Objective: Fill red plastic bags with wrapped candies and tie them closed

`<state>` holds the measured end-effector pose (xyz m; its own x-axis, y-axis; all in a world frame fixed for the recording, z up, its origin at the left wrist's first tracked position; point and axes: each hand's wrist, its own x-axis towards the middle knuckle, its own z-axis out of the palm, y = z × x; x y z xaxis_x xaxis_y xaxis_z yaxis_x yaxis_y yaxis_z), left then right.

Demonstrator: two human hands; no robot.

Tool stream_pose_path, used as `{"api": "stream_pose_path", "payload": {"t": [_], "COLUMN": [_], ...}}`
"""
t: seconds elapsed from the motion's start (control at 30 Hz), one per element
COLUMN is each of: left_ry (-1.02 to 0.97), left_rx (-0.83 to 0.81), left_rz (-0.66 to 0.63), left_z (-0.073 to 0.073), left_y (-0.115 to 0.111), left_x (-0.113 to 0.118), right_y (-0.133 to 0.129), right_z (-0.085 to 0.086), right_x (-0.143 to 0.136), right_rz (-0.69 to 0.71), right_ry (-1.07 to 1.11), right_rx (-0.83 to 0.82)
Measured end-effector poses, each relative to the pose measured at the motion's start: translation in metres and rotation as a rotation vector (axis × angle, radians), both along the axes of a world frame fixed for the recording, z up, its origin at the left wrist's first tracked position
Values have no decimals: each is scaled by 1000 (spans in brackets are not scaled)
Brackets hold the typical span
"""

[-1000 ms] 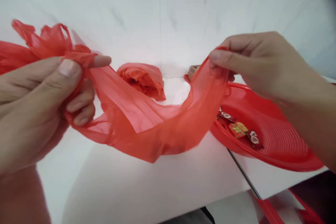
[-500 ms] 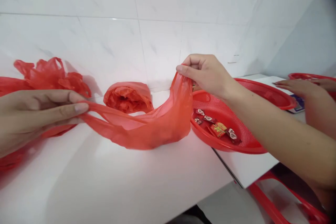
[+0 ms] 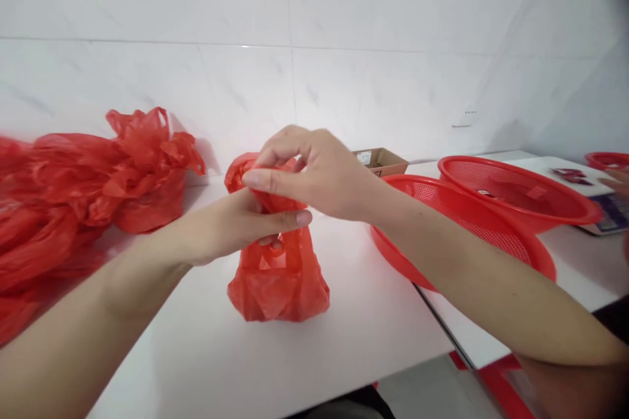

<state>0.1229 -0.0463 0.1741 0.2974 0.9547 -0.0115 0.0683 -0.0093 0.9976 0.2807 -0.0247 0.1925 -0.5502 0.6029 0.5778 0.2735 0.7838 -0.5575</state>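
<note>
Red bag is mid-scene over the counter, bunched in my left grip; whether my right grip pinches its top, I cannot tell. I judge this as gathering the plastic; the next move calls for a firm two-handed hold.

Red bag, white table, grey-veined wall

Right hand above left hand, both gripping red bag, bulk at 6 o'clock; bunched bags 9 o'clock, cardboard box 2, red basket 3.
</note>
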Motion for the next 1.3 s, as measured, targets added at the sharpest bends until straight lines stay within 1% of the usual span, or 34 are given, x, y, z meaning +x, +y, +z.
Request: {"api": "stream_pose_path", "payload": {"t": [0.07, 0.1, 0.17, 0.23, 0.3, 0.37, 0.43, 0.47, 0.53, 0.57, 0.6, 0.63, 0.7, 0.77, 0.83, 0.93, 1.03, 1.1, 1.13, 1.17, 1.2, 1.23, 1.3], "left_ry": [110, 139, 107, 107, 104, 106, 133, 154, 219, 265, 314, 365, 452, 513, 567, 658, 741, 744, 743, 746, 756, 770, 813], "left_rx": [13, 23, 32, 5, -19, -17, 20, 46, 102, 123, 137, 151, 191, 269, 363, 488, 725, 870, 905, 915, 906, 886, 818], "left_rz": [-133, -174, -96, -46, -62, -110, -130, -140, -178, -197, -208, -209, -205, -205, -160, 21, 188, 238, 248, 246, 235, 217, 168], "left_z": [-5, -7, -13, -18, -23, -27, -27, -26, -24, -23, -22, -22, -25, -30, -38, -52, -66, -73, -76, -78, -79, -80, -82], "left_y": [8, 12, 20, 24, 25, 24, 23, 22, 21, 20, 20, 20, 20, 21, 21, 20, 21, 21, 21, 21, 21, 20, 17], "left_x": [-7, -11, -21, -28, -32, -33, -35, -36, -40, -41, -42, -43, -43, -42, -40, -36, -35, -37, -38, -39, -41, -42, -46], "right_y": [3, 6, 12, 20, 25, 25, 17, 12, 3, 0, -1, 1, 9, 20, 26, 28, 27, 28, 29, 30, 30, 30, 29], "right_z": [-9, -16, -30, -44, -53, -56, -53, -50, -45, -45, -47, -51, -64, -81, -98, -116, -123, -125, -125, -125, -126, -126, -127], "right_x": [-7, -9, -9, -6, -3, 0, 3, 5, 8, 8, 8, 6, 0, -10, -20, -30, -30, -26, -24, -22, -20, -19, -18], "right_rz": [64, 75, 67, 48, 33, 9, -4, 28, 188, 271, 321, 318, 208, 108, 88, 168, 269, 332, 354, 354, 321, 259, 95], "right_ry": [12, 27, 66, 87, 106, 147, 241, 284, 346, 380, 422, 471, 537, 479, 404, 421, 470, 432, 391, 354, 333, 330, 333], "right_rx": [-33, -53, -98, -178, -278, -334, -320, -321, -372, -401, -414, -411, -419, -499, -582, -693, -832, -889, -906, -904, -877, -822, -622]}}
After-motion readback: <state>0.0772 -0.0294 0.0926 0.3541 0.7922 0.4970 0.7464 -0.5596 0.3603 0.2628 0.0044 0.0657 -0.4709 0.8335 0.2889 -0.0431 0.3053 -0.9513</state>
